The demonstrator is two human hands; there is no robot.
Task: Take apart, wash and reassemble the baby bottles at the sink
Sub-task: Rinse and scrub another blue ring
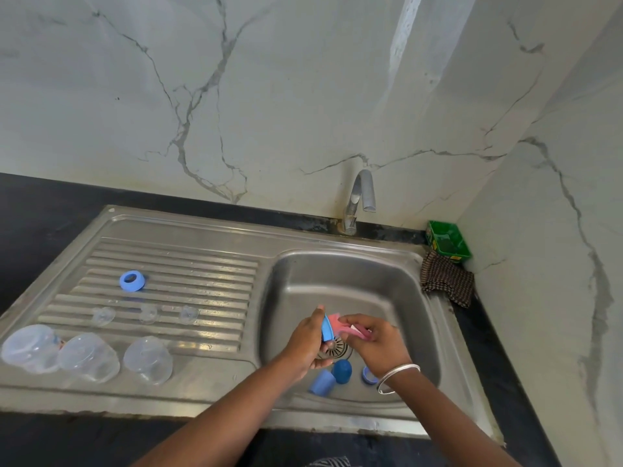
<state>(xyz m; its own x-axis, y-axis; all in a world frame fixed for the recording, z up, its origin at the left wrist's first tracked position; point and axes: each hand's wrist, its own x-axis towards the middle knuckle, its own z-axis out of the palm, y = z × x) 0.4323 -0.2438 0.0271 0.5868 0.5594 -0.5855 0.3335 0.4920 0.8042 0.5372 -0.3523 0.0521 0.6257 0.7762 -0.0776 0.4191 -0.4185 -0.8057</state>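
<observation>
Left hand [308,342] fingers curled round a blue bottle ring [327,329], right hand [377,345] pinching a pink sponge [332,320] against it, over the sink [340,271] drain. Below, two blue caps [332,375] (basin floor). Left, on the drainboard [188,257]: three clear bottles [88,357], teats [148,314], another blue ring [132,281].

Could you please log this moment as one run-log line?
stage: washing | left hand: holds blue ring | right hand: scrubs it with pink sponge | drainboard: three clear bottles
</observation>
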